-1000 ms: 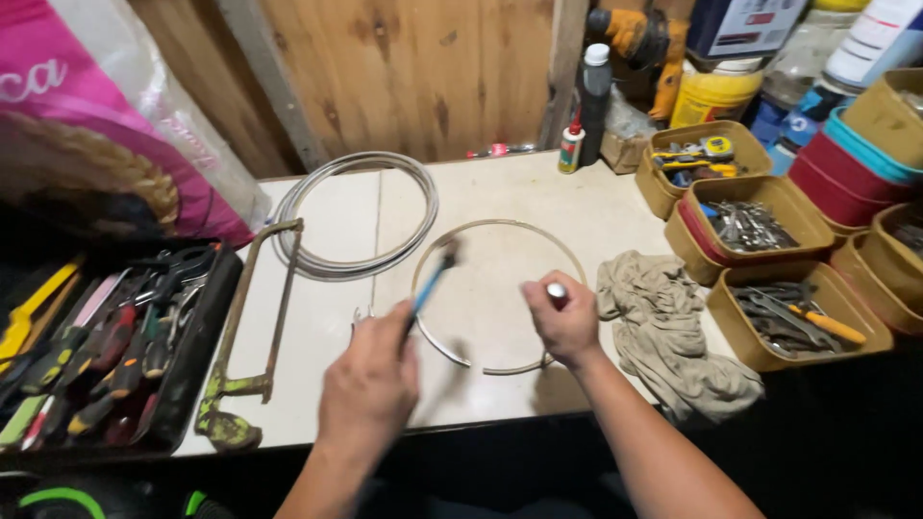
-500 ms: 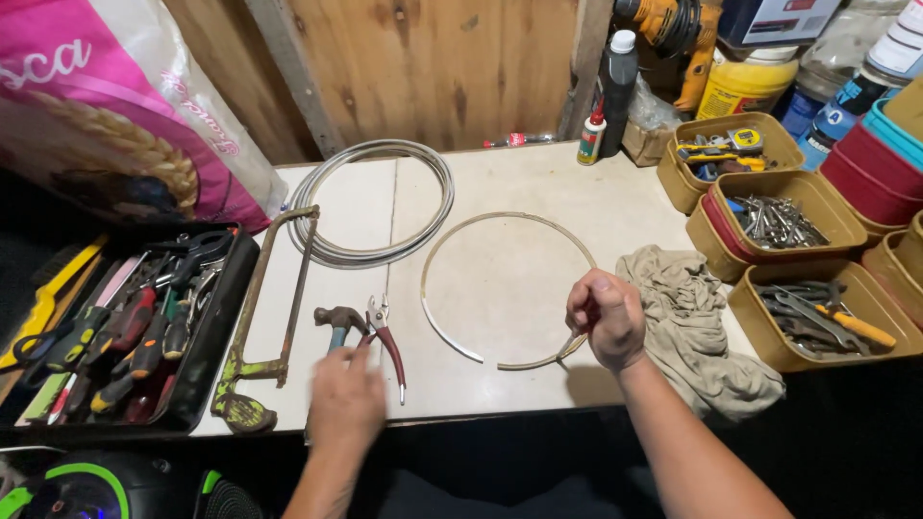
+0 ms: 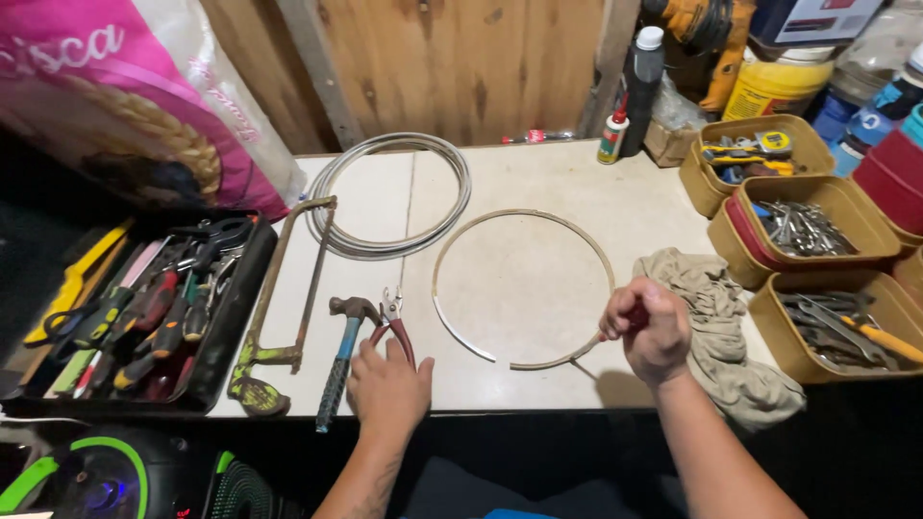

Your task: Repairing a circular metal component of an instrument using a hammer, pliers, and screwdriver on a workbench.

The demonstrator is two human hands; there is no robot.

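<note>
Big pink sack (image 3: 125, 96) with white lettering and a golden grain picture leans off the table's far left corner. At the far edge toward the right: small glue bottle (image 3: 611, 139) with white, green and red label, tall dark bottle (image 3: 642, 86) with white cap, small brown carton (image 3: 670, 144). Beyond the far right corner: yellow tub (image 3: 779, 91) with printed label, dark blue box (image 3: 812, 17) with white label, clear bottle (image 3: 880, 115) with blue label.
</note>
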